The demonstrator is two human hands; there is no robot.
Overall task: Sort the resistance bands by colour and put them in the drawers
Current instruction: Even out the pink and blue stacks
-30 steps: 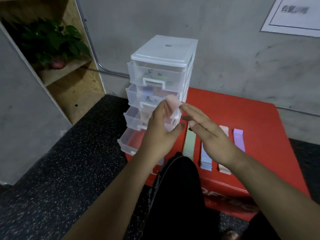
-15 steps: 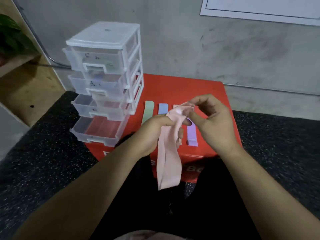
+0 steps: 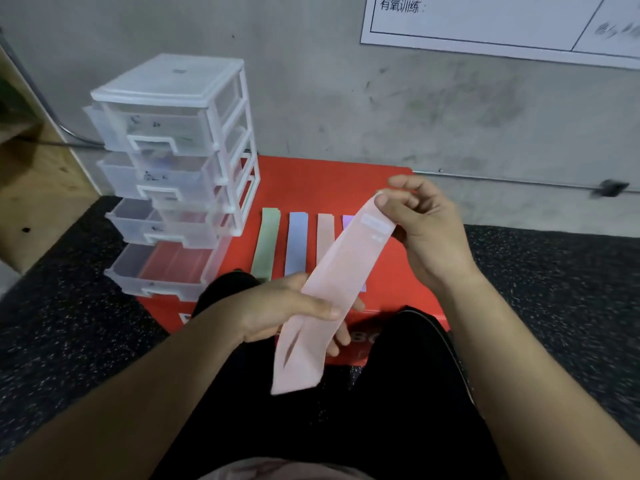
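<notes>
A long pink resistance band (image 3: 329, 289) is stretched out slanting between my hands above my lap. My right hand (image 3: 426, 233) pinches its upper end; my left hand (image 3: 291, 306) grips it near the middle, and the lower end hangs free. On the red box (image 3: 311, 181) lie a green band (image 3: 266, 247), a blue band (image 3: 297, 244), a peach band (image 3: 325, 237) and a purple band (image 3: 347, 221), the last mostly hidden by the pink one. A clear plastic drawer unit (image 3: 173, 174) stands at the box's left, all its drawers pulled partly out.
A grey concrete wall (image 3: 381, 116) with a white poster (image 3: 502, 22) rises behind the box. Dark speckled floor (image 3: 554, 289) surrounds it. A wooden shelf unit (image 3: 31, 174) stands at far left. My black-clad legs fill the lower middle.
My hands drew apart and pulled the pink band out straight: the right rose to its top end, the left slid down toward the middle. My view shifted slightly.
</notes>
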